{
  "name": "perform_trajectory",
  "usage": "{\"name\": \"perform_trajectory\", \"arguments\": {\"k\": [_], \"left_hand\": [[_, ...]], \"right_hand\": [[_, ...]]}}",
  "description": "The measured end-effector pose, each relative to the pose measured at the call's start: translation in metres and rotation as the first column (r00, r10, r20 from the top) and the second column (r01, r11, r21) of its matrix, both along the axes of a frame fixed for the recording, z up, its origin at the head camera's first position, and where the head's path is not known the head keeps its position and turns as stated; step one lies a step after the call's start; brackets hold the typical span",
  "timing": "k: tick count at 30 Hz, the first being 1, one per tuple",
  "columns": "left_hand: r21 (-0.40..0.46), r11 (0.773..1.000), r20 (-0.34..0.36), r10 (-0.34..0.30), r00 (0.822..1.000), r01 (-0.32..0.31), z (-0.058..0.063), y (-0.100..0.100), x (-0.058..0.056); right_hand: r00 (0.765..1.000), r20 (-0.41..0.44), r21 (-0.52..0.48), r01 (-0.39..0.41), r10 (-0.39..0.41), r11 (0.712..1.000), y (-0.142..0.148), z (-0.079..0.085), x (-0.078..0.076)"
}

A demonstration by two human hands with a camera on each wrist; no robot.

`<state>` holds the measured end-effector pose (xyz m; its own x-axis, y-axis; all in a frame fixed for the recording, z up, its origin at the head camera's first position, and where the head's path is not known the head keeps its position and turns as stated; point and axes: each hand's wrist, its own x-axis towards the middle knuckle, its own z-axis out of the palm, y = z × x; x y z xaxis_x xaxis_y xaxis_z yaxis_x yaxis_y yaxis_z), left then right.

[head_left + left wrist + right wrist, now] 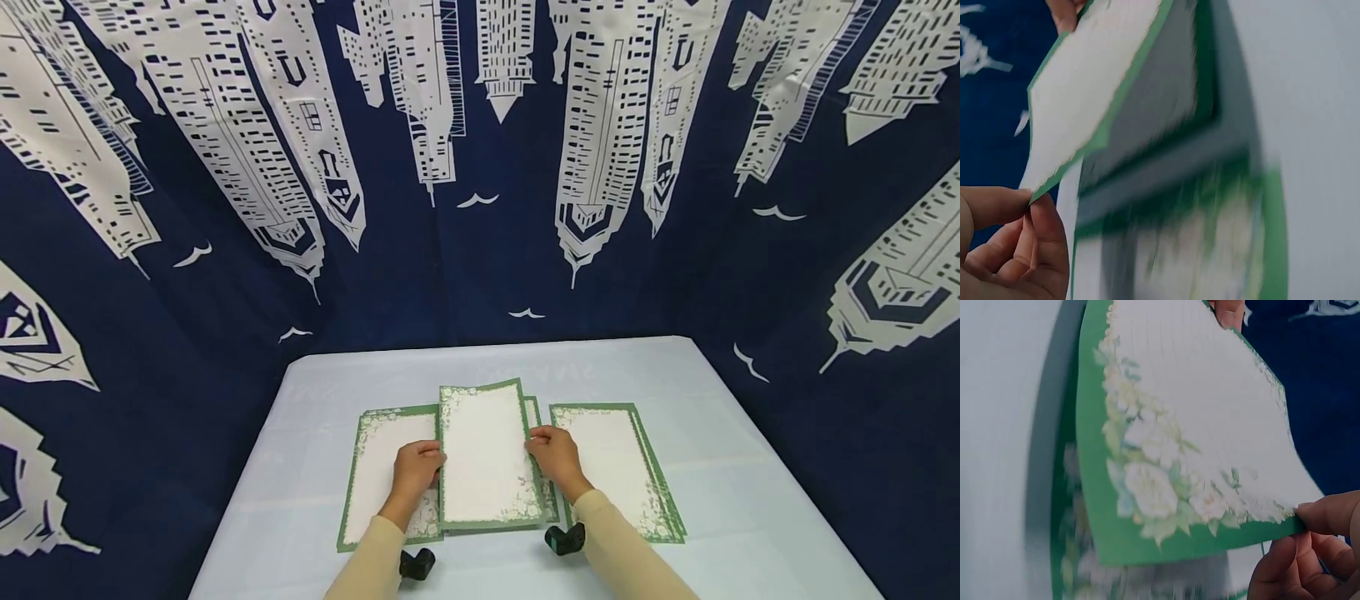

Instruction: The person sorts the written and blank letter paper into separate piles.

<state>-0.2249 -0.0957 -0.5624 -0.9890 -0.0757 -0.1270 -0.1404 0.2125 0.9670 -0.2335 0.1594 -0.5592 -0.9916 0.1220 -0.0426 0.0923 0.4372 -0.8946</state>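
Note:
Both hands hold up one sheet of stationery paper (pixel 487 454), lined, with a green border and pale flowers. My left hand (pixel 417 473) pinches its left edge between thumb and fingers; in the left wrist view the left hand (pixel 1016 244) grips the edge at a corner of the bend. Opposite, my right hand (pixel 557 457) pinches the right edge, and the right wrist view shows the right hand's thumb (pixel 1332 515) on top of the border. The sheet is raised above a middle pile (pixel 550 496) of similar paper, mostly hidden beneath it.
Similar green-bordered sheets (pixel 382 467) lie to the left, partly under the left hand. More sheets (pixel 611 467), slightly fanned, lie on the right. All rest on a white-covered table (pixel 735 500). Behind hangs a dark blue cloth (pixel 480 275) printed with white buildings and birds.

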Motion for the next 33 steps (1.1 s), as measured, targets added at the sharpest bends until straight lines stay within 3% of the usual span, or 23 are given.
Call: {"name": "perform_trajectory", "arguments": {"k": [7,14,17,20,25,33], "left_hand": [[-0.034,0.996,0.035,0.082,0.996,-0.081,0.000,-0.064,0.004],[-0.081,0.985,0.044,0.153,0.987,-0.149,-0.004,-0.110,0.008],[-0.114,0.979,0.040,0.177,0.983,-0.171,-0.007,-0.120,0.008],[-0.204,0.961,0.028,0.195,0.980,-0.185,-0.010,-0.127,0.006],[-0.385,0.902,0.000,0.211,0.977,-0.195,-0.013,-0.132,0.004],[-0.471,0.857,-0.028,0.222,0.975,-0.208,-0.016,-0.139,0.005]], "right_hand": [[0.989,0.055,-0.140,-0.127,0.136,0.982,-0.058,0.001,-0.004],[0.977,0.043,-0.147,-0.202,0.210,0.968,-0.104,-0.003,-0.010],[0.974,0.053,-0.154,-0.209,0.220,0.966,-0.116,-0.005,-0.012],[0.970,0.068,-0.148,-0.221,0.233,0.964,-0.125,-0.006,-0.012],[0.960,0.074,-0.110,-0.262,0.271,0.959,-0.134,-0.011,-0.014],[0.945,0.094,-0.033,-0.311,0.313,0.950,-0.145,-0.010,-0.016]]}}
